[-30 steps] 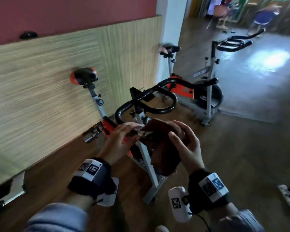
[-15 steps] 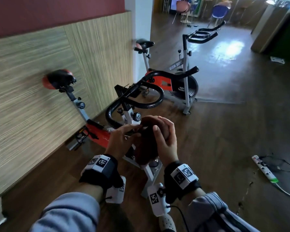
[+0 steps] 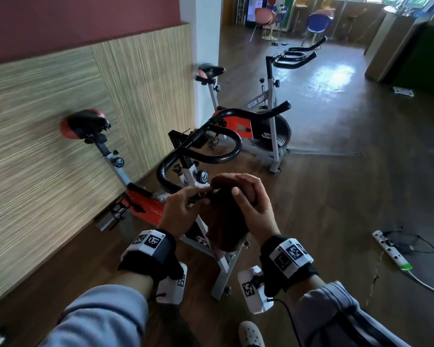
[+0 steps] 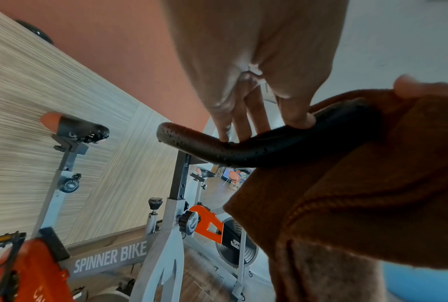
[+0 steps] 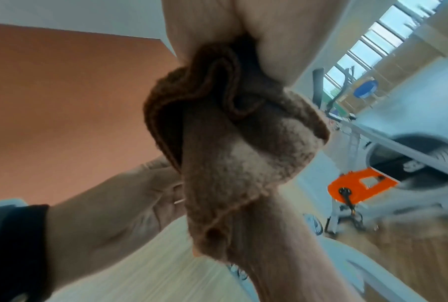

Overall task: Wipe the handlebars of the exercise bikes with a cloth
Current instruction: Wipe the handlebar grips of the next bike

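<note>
Right hand (image 3: 254, 209) wraps cloth (image 3: 226, 221) round bar (image 4: 217, 151) end — fingers curled, firm hold. Left hand (image 3: 179, 211) just beside that grip — thumb and fingers pinch bare bar.

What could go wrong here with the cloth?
1. The left hand pinches the handlebar right beside the cloth, so the right hand may skip that stretch.
2. The cloth's loose tail hangs by the bike frame and could snag.
3. The power strip on the floor is a likely trip hazard.

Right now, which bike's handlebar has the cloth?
The near bike by the panelled wall: the right hand holds the cloth over its handlebar. The far bike's handlebars are bare.
</note>
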